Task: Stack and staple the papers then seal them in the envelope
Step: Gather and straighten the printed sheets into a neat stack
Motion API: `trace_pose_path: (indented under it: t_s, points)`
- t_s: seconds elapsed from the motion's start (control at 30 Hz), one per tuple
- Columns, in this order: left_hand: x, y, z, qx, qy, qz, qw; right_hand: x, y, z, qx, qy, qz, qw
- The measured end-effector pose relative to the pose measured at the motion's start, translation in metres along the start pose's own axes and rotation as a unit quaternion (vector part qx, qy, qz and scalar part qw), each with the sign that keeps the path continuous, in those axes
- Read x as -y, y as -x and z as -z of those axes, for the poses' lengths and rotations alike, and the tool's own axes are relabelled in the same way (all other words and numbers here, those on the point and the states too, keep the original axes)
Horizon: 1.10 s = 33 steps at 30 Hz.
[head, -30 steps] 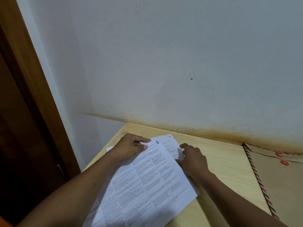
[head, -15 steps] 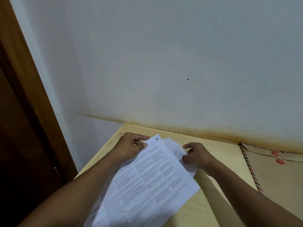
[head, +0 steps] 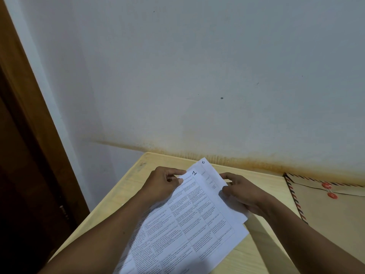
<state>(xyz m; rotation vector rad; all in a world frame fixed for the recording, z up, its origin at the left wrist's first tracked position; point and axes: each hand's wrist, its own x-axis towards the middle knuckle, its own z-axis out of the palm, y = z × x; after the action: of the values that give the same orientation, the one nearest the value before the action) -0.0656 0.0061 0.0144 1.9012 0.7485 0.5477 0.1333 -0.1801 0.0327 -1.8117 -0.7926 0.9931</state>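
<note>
Printed white papers (head: 189,224) lie on a light wooden table (head: 262,250), the top sheet marked "1" at its far corner. A second sheet (head: 211,175) sticks out from under it toward the wall, skewed to the right. My left hand (head: 164,184) pinches the top sheet's far left corner. My right hand (head: 243,192) grips the right edge of the lower sheet, fingers curled round it. A brown envelope (head: 325,214) with striped borders and red string buttons lies flat at the right. No stapler is in view.
A pale wall (head: 197,76) stands right behind the table, stained along the joint. A dark wooden door frame (head: 29,155) runs down the left side, beyond the table's left edge.
The lower sheet has slid out farther toward the wall and right, now showing its marked corner. My right hand shifted to hold its right edge; my left hand stayed on the top corner.
</note>
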Motion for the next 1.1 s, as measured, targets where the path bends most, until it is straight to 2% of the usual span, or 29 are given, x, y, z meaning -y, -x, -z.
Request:
trace_pose_path:
  t_s: [0.1, 0.33, 0.5, 0.77, 0.97, 1.1]
  points:
    - [-0.003, -0.001, -0.005, -0.015, 0.004, -0.009, 1.0, 0.003, 0.005, -0.001, 0.021, 0.021, 0.012, 0.999]
    - [-0.009, -0.005, -0.009, -0.02, -0.004, -0.024, 1.0, 0.009, 0.013, -0.012, 0.015, 0.036, 0.035, 0.999]
    - [-0.014, -0.005, -0.01, -0.04, 0.008, -0.039, 0.998, 0.009, 0.019, -0.02, 0.05, 0.055, 0.1, 0.992]
    - [-0.019, -0.004, -0.009, -0.053, -0.012, -0.051, 0.997, 0.009, 0.021, -0.027, 0.047, 0.007, 0.139, 0.989]
    - [-0.022, -0.002, -0.005, -0.06, -0.03, -0.041, 0.997, 0.011, 0.018, -0.029, 0.043, 0.02, 0.143, 0.989]
    - [-0.021, -0.005, 0.0, -0.039, -0.021, -0.026, 0.999, 0.011, 0.016, -0.029, 0.031, 0.041, 0.137, 0.989]
